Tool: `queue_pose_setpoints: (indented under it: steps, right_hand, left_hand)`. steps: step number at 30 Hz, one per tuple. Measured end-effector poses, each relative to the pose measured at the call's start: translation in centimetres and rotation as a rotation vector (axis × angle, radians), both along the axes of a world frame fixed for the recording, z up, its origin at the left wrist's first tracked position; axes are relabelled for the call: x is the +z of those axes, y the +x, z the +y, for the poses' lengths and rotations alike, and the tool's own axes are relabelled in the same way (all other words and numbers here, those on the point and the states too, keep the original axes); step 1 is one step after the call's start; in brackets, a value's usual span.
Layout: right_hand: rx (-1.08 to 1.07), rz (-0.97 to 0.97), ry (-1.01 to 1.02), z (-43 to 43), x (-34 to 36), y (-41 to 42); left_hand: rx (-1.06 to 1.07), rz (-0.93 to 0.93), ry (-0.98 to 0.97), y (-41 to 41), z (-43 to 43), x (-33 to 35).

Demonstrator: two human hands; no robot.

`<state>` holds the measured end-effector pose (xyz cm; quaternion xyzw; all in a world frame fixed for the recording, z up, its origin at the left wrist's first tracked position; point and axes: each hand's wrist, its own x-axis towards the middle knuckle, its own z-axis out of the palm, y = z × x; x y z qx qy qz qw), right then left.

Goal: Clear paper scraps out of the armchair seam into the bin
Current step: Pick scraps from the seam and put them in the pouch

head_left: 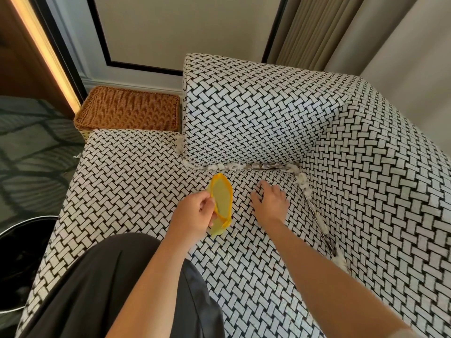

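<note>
Setting: furnished living space, a home or possibly a hotel room; this view does not settle which. Evidence: upholstered armchair [268, 113] in black-and-white weave, full-length pleated curtains [317, 32], panelled wall [183, 28] with dark trim. Also a wicker basket [129, 108] just beside the chair and patterned carpet [31, 142] on the floor.

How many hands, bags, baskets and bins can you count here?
Hands: 2 (left hand, right hand)
Bag: 1, yellow, held by the left hand
Basket: 1, brown wicker
Bin: 1, black
Total: 5
</note>
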<state>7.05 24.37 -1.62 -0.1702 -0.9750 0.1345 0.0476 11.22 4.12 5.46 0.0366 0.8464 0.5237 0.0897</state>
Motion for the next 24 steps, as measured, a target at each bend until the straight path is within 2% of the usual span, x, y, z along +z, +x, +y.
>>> queue_pose_setpoints:
  steps: [3,8,13,24]
  right_hand:
    - [-0.033,-0.078,0.044,0.8,0.4,-2.1]
    - [-0.034,-0.076,0.111,1.4,0.3,-4.2]
    - [-0.038,-0.046,0.086,1.6,0.1,-5.9]
    - [0.004,-0.094,0.169,1.8,0.3,-7.2]
  left_hand:
    - [0.019,-0.023,0.030,-0.3,0.1,-0.1]
    - [0.068,-0.051,0.052,-0.7,0.2,-0.6]
    - [0.080,-0.032,0.027,-0.9,0.2,-1.1]
    - [0.074,-0.030,0.045,-0.9,0.3,-1.1]
